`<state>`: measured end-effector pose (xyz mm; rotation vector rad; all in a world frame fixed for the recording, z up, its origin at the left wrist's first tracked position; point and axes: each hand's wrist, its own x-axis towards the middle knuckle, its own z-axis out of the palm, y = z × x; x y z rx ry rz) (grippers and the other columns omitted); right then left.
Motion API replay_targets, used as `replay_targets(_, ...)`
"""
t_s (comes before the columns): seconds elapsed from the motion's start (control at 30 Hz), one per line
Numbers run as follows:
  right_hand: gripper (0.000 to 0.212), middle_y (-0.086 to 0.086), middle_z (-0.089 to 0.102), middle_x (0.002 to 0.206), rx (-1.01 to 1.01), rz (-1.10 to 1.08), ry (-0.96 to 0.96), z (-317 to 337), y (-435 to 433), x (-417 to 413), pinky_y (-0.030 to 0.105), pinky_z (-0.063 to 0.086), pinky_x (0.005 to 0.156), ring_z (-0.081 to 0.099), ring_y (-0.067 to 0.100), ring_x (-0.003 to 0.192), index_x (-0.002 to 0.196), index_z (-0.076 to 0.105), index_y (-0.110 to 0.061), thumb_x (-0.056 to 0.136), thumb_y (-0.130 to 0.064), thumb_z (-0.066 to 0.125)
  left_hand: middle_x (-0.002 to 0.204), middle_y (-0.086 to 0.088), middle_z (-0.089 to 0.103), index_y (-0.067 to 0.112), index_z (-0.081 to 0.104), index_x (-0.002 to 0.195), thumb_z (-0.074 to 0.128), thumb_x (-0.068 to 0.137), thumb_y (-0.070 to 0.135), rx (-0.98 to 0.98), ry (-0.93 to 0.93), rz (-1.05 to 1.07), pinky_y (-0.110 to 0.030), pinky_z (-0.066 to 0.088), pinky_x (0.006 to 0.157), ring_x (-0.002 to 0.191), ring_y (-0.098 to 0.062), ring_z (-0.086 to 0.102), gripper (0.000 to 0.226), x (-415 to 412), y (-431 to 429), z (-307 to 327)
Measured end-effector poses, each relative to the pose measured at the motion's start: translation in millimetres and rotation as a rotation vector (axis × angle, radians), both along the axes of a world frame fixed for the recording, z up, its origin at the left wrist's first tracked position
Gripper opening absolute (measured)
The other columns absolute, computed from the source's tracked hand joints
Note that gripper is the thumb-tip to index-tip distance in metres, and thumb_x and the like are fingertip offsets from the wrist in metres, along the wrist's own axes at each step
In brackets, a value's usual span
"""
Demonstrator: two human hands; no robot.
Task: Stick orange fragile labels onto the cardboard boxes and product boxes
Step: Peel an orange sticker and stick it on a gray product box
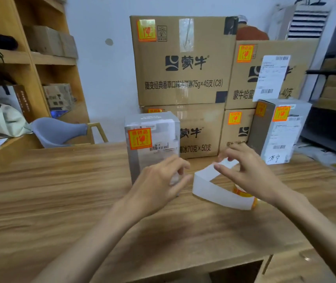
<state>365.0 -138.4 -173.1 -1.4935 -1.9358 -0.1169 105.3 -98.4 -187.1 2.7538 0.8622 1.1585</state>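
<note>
White label strip (pixel 210 186) curling up off an orange roll (pixel 242 193) on the table (pixel 61 201), free end pinched between thumb and fingertips of the right hand (pixel 250 172). Just left of it, grey box (pixel 152 127) upright, one orange label (pixel 140 139) stuck on its front, left hand (pixel 159 186) low before it with fingers loosely bent, gripping nothing; touching or not, cannot tell. Behind, stacked cartons (pixel 183 64) each labelled orange, a second grey box (pixel 281 129) at right with two such labels, shelf (pixel 40 58) far left.
</note>
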Motion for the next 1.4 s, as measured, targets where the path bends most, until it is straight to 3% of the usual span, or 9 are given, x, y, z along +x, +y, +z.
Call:
replay_targets(0.23, 0.009, -0.022, 0.052, 0.085, -0.138, -0.052, -0.045, -22.3, -37.8, 57.1, 0.012, 0.034, 0.07, 0.048, -0.01, 0.088, 0.086, 0.069, -0.028, 0.084, -0.033, 0.077, 0.132, 0.021, 0.048, 0.036, 0.055, 0.129, 0.057, 0.1, 0.042, -0.252, 0.204, -0.108, -0.034, 0.047, 0.083, 0.08, -0.002, 0.039, 0.03, 93.7, -5.5, -39.3)
replay_targets(0.37, 0.016, -0.02, 0.054, 0.094, -0.223, -0.07, -0.011, -31.4, -49.0, 79.8, 0.024, 0.043, 0.07, 0.051, 0.002, 0.083, 0.091, 0.066, -0.037, 0.082, -0.035, 0.079, 0.125, 0.017, 0.048, 0.033, 0.058, 0.125, 0.065, 0.095, 0.04, -0.313, 0.177, -0.162, -0.03, 0.039, 0.078, 0.082, -0.002, 0.038, 0.031, 126.4, -8.6, -50.8)
replay_targets(0.47, 0.033, -0.028, 0.055, 0.11, -0.286, -0.029, -0.008, -40.8, -51.6, 89.6, 0.013, 0.039, 0.075, 0.05, -0.002, 0.092, 0.106, 0.063, -0.036, 0.08, -0.028, 0.081, 0.116, 0.016, 0.047, 0.03, 0.059, 0.115, 0.067, 0.093, 0.04, -0.337, 0.136, -0.128, -0.031, 0.038, 0.075, 0.079, -0.007, 0.041, 0.025, 139.6, -9.3, -54.9)
replay_targets(0.57, 0.041, -0.022, 0.059, 0.117, -0.341, 0.023, -0.004, -54.1, -46.1, 94.6, 0.022, 0.045, 0.083, 0.052, 0.002, 0.098, 0.113, 0.06, -0.039, 0.08, -0.025, 0.08, 0.105, 0.015, 0.049, 0.029, 0.058, 0.104, 0.067, 0.093, 0.041, -0.349, 0.081, -0.121, -0.028, 0.038, 0.07, 0.078, 0.001, 0.048, 0.019, 145.2, -10.0, -53.7)
replay_targets(0.67, 0.043, -0.014, 0.06, 0.111, -0.349, 0.001, 0.021, -63.1, -38.4, 95.1, 0.022, 0.044, 0.081, 0.053, 0.003, 0.093, 0.113, 0.058, -0.041, 0.08, -0.025, 0.079, 0.1, 0.014, 0.055, 0.027, 0.061, 0.101, 0.068, 0.092, 0.041, -0.369, 0.097, -0.128, -0.029, 0.042, 0.074, 0.084, -0.002, 0.05, 0.017, 146.6, -11.5, -52.8)
replay_targets(0.87, 0.028, -0.023, 0.06, 0.095, -0.231, 0.024, 0.024, -66.5, -27.9, 86.0, 0.02, 0.038, 0.072, 0.05, 0.005, 0.083, 0.104, 0.064, -0.026, 0.083, -0.013, 0.078, 0.09, 0.009, 0.056, 0.021, 0.067, 0.088, 0.067, 0.096, 0.029, -0.414, 0.106, -0.092, -0.034, 0.045, 0.076, 0.081, -0.009, 0.052, 0.011, 134.0, -0.1, -52.8)
replay_targets(1.1, 0.018, -0.025, 0.059, 0.089, -0.185, -0.067, -0.007, -62.5, -31.2, 69.7, 0.015, 0.03, 0.073, 0.047, -0.018, 0.087, 0.103, 0.065, -0.028, 0.088, -0.027, 0.075, 0.086, 0.01, 0.056, 0.017, 0.07, 0.087, 0.068, 0.096, 0.026, -0.407, 0.101, -0.064, -0.023, 0.037, 0.073, 0.08, -0.002, 0.05, 0.013, 113.1, 14.8, -47.5)
replay_targets(1.27, 0.015, -0.014, 0.067, 0.098, -0.16, -0.184, -0.07, -62.0, -28.8, 59.9, 0.032, 0.038, 0.083, 0.055, 0.004, 0.089, 0.099, 0.064, -0.031, 0.09, -0.042, 0.068, 0.084, 0.011, 0.056, 0.019, 0.072, 0.087, 0.07, 0.095, 0.028, -0.396, 0.087, -0.04, -0.023, 0.036, 0.072, 0.078, -0.002, 0.051, 0.012, 103.4, 21.2, -49.3)
replay_targets(1.4, 0.017, -0.012, 0.066, 0.097, -0.136, -0.211, -0.086, -63.1, -26.8, 52.1, 0.032, 0.034, 0.076, 0.057, 0.015, 0.094, 0.096, 0.064, -0.026, 0.091, -0.043, 0.067, 0.084, 0.013, 0.058, 0.019, 0.072, 0.088, 0.07, 0.095, 0.028, -0.402, 0.081, -0.041, -0.026, 0.035, 0.072, 0.074, 0.005, 0.052, 0.012, 97.1, 22.7, -51.8)
